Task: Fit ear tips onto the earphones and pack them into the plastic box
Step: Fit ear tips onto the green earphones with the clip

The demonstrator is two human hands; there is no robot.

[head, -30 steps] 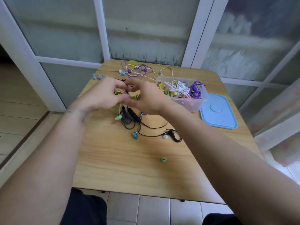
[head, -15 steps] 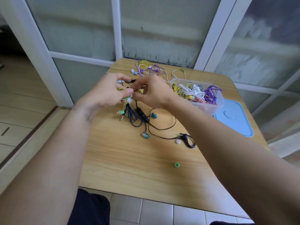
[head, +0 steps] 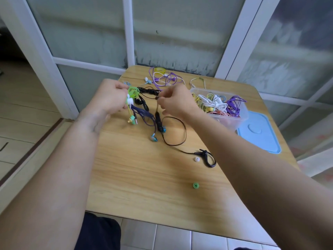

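My left hand (head: 110, 98) grips a coiled green earphone bundle (head: 133, 92) above the wooden table (head: 144, 177). My right hand (head: 175, 103) pinches the black earphone cable (head: 158, 120) near its upper end. That cable hangs down and loops over the table to a black ear hook (head: 209, 158). A dark purple cable (head: 144, 114) with teal earbuds (head: 154, 138) lies tangled between my hands. A white ear tip (head: 197, 158) and a green ear tip (head: 195, 185) lie loose on the table. The clear plastic box (head: 236, 121) at right holds several coiled earphones.
The box's blue lid (head: 259, 134) lies flat to the right of the box. Purple and white earphones (head: 165, 78) and a yellow tape roll (head: 159, 69) lie at the table's far edge. Frosted glass panels in white frames stand behind the table.
My hands have drawn apart: the left keeps the green bundle, the right has pulled the black cable to the right. The view has shifted left.
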